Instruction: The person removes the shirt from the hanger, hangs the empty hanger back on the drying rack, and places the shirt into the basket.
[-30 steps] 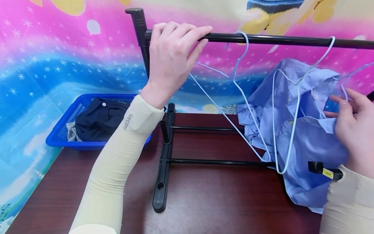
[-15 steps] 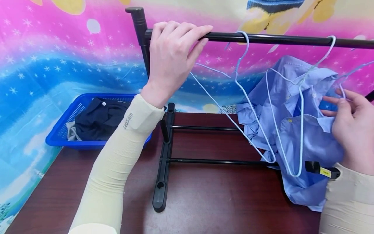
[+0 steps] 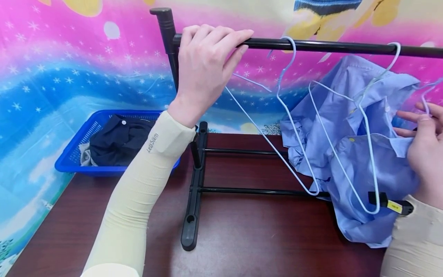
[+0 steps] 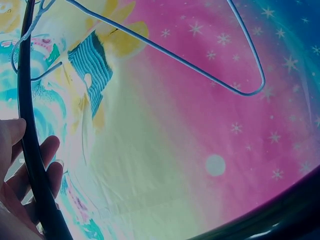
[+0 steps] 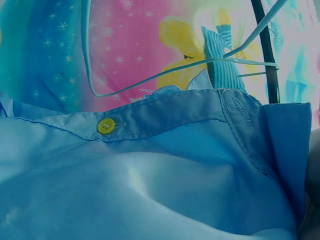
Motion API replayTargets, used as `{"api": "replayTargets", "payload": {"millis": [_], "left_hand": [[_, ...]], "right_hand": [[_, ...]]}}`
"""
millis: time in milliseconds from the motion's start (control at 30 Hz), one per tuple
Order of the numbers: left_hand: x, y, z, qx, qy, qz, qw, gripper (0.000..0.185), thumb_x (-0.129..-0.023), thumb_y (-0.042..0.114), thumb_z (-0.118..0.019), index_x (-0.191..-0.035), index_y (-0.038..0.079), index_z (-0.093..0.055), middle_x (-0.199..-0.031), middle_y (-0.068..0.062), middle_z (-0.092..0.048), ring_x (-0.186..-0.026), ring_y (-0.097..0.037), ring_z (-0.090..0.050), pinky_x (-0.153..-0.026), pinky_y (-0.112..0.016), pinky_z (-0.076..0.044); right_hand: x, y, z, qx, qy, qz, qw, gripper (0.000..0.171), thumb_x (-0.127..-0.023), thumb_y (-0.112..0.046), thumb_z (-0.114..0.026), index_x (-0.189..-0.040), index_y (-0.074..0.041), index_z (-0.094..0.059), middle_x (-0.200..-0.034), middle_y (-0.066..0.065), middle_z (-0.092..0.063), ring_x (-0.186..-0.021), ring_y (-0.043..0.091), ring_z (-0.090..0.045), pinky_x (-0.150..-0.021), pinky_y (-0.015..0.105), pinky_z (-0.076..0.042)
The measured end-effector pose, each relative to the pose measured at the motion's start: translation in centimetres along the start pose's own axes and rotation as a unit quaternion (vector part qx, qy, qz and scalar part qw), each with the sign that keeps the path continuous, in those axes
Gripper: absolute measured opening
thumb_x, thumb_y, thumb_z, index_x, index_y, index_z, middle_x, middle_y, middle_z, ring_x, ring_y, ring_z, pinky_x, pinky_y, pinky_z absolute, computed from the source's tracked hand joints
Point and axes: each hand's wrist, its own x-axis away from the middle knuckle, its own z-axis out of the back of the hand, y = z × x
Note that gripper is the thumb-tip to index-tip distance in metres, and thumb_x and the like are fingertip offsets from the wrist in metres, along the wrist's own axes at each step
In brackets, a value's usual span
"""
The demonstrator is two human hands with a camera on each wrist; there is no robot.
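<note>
My left hand [image 3: 204, 73] grips the black rail [image 3: 328, 47] of a clothes rack near its left post, fingers over the top and thumb beneath; the left wrist view shows the fingers [image 4: 47, 150] behind the rail [image 4: 30, 150]. An empty pale-blue wire hanger [image 3: 287, 115] hangs from the rail. A second wire hanger [image 3: 367, 127] hangs further right, in front of a light-blue shirt [image 3: 346, 169]. My right hand [image 3: 425, 150] holds the shirt's edge at the far right, with a third hanger's hook [image 3: 427, 100] at its fingertips. A yellow button [image 5: 106, 125] sits on the shirt's placket.
The rack's black base [image 3: 194, 200] stands on a dark wooden table [image 3: 259, 238]. A blue plastic basket [image 3: 69, 161] with a dark garment [image 3: 117, 140] sits at the back left. A bright patterned backdrop [image 3: 69, 57] hangs close behind the rack.
My right hand has moved right and up, lifting the shirt. The second hanger's lower end has swung to the right. The left hand has stayed on the rail.
</note>
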Motion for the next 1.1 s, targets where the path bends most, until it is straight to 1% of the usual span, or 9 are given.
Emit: {"api": "replayTargets", "payload": {"millis": [100,167,233,400,500,700,833,1000,1100], "left_hand": [[0.0,0.0,0.1,-0.005,-0.001,-0.002,1.0,0.041,-0.108,0.043,-0.045,-0.134,0.024,-0.07,-0.12,0.001,-0.072,-0.109,-0.02,-0.061,-0.103,-0.035,-0.033],[0.0,0.0,0.0,-0.008,-0.002,-0.004,1.0,0.042,-0.109,0.044,-0.044,-0.134,0.023,-0.07,-0.119,0.001,-0.073,-0.108,-0.02,-0.061,-0.103,-0.035,-0.033],[0.0,0.1,0.0,-0.012,0.0,-0.006,0.9999,0.043,-0.109,0.044,-0.043,-0.134,0.023,-0.07,-0.12,0.001,-0.073,-0.108,-0.02,-0.061,-0.102,-0.035,-0.033],[0.1,0.1,0.0,-0.012,-0.001,-0.005,0.9999,0.043,-0.109,0.044,-0.043,-0.134,0.023,-0.07,-0.12,0.001,-0.072,-0.109,-0.02,-0.061,-0.103,-0.035,-0.033],[0.1,0.0,0.0,-0.005,-0.001,-0.001,1.0,0.042,-0.108,0.044,-0.044,-0.134,0.024,-0.07,-0.12,0.001,-0.072,-0.109,-0.02,-0.061,-0.104,-0.036,-0.033],[0.0,0.0,0.0,0.002,0.002,0.001,1.0,0.04,-0.108,0.043,-0.046,-0.133,0.024,-0.071,-0.119,0.001,-0.073,-0.109,-0.02,-0.061,-0.103,-0.036,-0.033],[0.0,0.0,0.0,0.001,0.002,0.001,1.0,0.04,-0.108,0.043,-0.046,-0.133,0.024,-0.071,-0.119,0.001,-0.073,-0.109,-0.02,-0.061,-0.103,-0.036,-0.033],[0.0,0.0,0.0,0.002,0.003,-0.002,1.0,0.04,-0.108,0.043,-0.046,-0.133,0.024,-0.071,-0.119,0.001,-0.073,-0.108,-0.02,-0.061,-0.103,-0.036,-0.033],[0.0,0.0,0.0,0.001,0.003,-0.003,1.0,0.04,-0.108,0.043,-0.046,-0.133,0.024,-0.071,-0.119,0.001,-0.073,-0.108,-0.02,-0.061,-0.103,-0.036,-0.033]], "right_hand": [[0.1,-0.1,0.2,0.029,-0.001,-0.001,1.0,0.039,-0.113,-0.028,-0.028,-0.149,-0.026,-0.042,-0.143,-0.011,-0.057,-0.072,-0.023,-0.052,-0.086,0.012,-0.046],[0.1,-0.1,0.4,0.036,-0.004,-0.003,0.999,0.038,-0.113,-0.027,-0.026,-0.149,-0.027,-0.04,-0.145,-0.013,-0.056,-0.072,-0.025,-0.051,-0.091,0.011,-0.043],[0.0,-0.1,0.6,0.035,-0.014,-0.006,0.999,0.042,-0.114,-0.026,-0.023,-0.149,-0.026,-0.045,-0.149,-0.017,-0.05,-0.075,-0.027,-0.051,-0.088,0.008,-0.043],[-0.4,-0.1,1.2,0.034,-0.021,-0.014,0.999,0.045,-0.114,-0.026,-0.021,-0.153,-0.023,-0.043,-0.154,-0.014,-0.044,-0.099,-0.021,-0.056,-0.096,0.012,-0.039],[-0.5,0.0,1.4,0.026,-0.014,-0.008,1.0,0.043,-0.114,-0.024,-0.023,-0.155,-0.022,-0.035,-0.152,-0.008,-0.049,-0.109,-0.015,-0.055,-0.101,0.015,-0.035],[0.3,1.2,1.7,0.024,0.014,0.025,0.999,0.042,-0.114,-0.025,-0.025,-0.153,-0.019,-0.039,-0.143,-0.012,-0.057,-0.095,-0.022,-0.056,-0.094,0.013,-0.04],[0.9,2.0,1.8,0.009,0.015,0.038,0.999,0.041,-0.113,-0.026,-0.028,-0.151,-0.018,-0.041,-0.138,-0.012,-0.061,-0.086,-0.023,-0.056,-0.089,0.012,-0.043],[1.6,2.7,1.8,0.011,0.006,0.025,1.0,0.04,-0.113,-0.025,-0.028,-0.151,-0.02,-0.042,-0.135,-0.015,-0.062,-0.075,-0.025,-0.054,-0.088,0.009,-0.043],[1.9,2.9,1.6,-0.016,-0.001,-0.01,1.0,0.038,-0.113,-0.023,-0.028,-0.147,-0.023,-0.045,-0.121,-0.019,-0.068,-0.07,-0.021,-0.056,-0.079,0.009,-0.047]]}}
